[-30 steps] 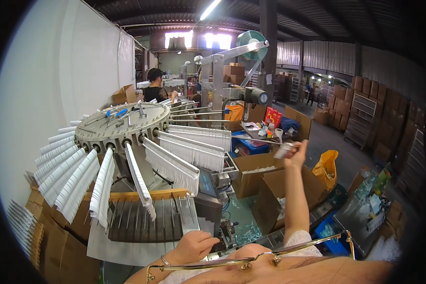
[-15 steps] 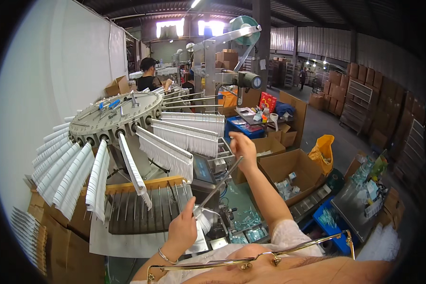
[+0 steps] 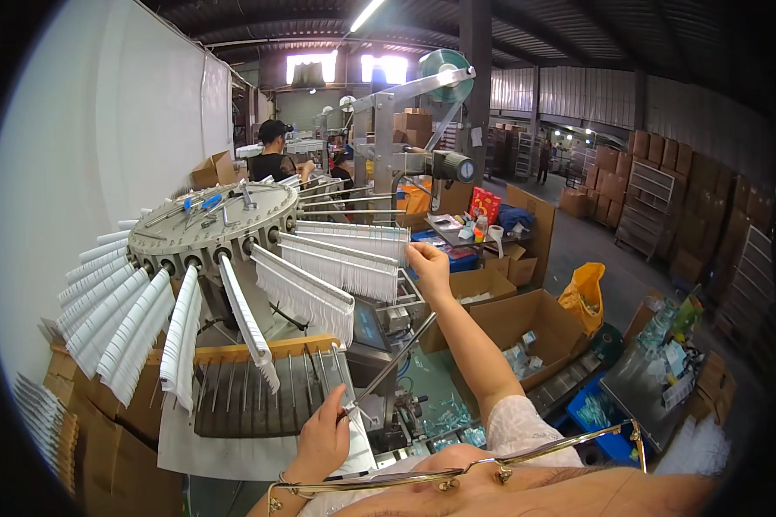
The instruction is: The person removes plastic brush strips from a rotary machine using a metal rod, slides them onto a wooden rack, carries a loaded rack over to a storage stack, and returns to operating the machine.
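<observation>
My left hand (image 3: 323,438) is closed round the lower end of a thin metal rod (image 3: 397,360), which slants up and away to the right. A small white piece (image 3: 364,415) sits by the fingers on this rod. My right hand (image 3: 429,267) reaches forward, fingers pinched at the outer end of a row of thin white pieces (image 3: 353,233) hanging from a spoke. What the pinch holds is too small to make out. More rows of white pieces (image 3: 177,345) hang from spokes around a round metal turntable (image 3: 224,215).
Below the turntable stands a dark rack of metal rods (image 3: 259,401) with a wooden bar (image 3: 259,347). Blue-handled tools (image 3: 203,202) lie on the turntable. An open carton (image 3: 526,332) and a yellow bag (image 3: 585,289) are to the right. A co-worker (image 3: 272,155) sits behind.
My right hand has come down and slightly left onto the end of the hanging row. My left hand has moved slightly down and left with the rod, and fewer white pieces show beside it.
</observation>
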Tool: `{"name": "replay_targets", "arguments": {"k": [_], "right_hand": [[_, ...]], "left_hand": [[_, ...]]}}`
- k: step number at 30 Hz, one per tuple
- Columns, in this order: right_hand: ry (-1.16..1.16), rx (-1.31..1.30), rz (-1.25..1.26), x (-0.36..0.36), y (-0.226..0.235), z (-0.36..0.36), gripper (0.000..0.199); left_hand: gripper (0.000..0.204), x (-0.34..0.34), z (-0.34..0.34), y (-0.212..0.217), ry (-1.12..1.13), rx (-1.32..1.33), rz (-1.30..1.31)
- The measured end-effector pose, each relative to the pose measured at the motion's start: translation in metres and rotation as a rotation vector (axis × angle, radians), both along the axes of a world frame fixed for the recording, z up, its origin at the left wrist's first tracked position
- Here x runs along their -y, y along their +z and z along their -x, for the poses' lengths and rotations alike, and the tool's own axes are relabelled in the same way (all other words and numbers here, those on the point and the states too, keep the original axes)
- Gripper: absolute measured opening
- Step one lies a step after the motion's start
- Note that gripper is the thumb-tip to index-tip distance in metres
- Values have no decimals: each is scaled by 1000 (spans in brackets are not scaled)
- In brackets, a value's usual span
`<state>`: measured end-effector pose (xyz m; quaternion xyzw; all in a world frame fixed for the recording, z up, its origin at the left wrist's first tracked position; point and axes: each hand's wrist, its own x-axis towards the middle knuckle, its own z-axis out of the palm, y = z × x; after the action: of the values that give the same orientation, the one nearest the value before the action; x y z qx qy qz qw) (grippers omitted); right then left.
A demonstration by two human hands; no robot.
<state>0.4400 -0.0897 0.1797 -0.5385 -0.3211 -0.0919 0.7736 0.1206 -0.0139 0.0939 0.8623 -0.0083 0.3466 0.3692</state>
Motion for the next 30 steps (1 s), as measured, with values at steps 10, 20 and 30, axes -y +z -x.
{"name": "replay_targets", "arguments": {"k": [10, 20, 30], "right_hand": [[4, -42, -14, 17, -20, -1, 17], [-122, 91, 81, 0, -14, 1, 15], [98, -87, 0, 32, -24, 46, 14]], "left_hand": [[49, -1, 0, 10, 9, 57, 14], [46, -1, 3, 7, -1, 62, 0], [44, -7, 16, 13, 64, -6, 37]]}}
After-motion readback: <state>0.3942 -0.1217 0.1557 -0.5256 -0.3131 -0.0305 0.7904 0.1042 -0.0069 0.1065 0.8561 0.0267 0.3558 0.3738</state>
